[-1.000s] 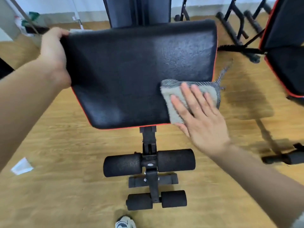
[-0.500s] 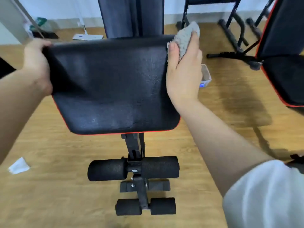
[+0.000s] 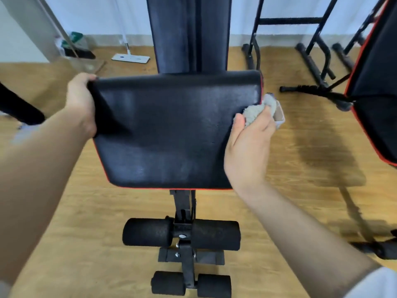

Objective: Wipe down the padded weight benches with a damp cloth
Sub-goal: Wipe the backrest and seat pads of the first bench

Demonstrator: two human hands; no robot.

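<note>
One seat pad (image 3: 171, 134), two hands on it: left hand (image 3: 80, 104) clamped on the far-left corner, right hand (image 3: 249, 143) clutching one bunched grey cloth (image 3: 255, 111) at its right edge; four foam rollers (image 3: 148, 232) below.

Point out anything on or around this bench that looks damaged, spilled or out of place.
Nothing on the seat pad looks torn or askew; its sheen is uneven, with no clear damage. The cloth is bunched in the right hand at the pad's right edge. A flat mop head lies on the floor behind.
</note>
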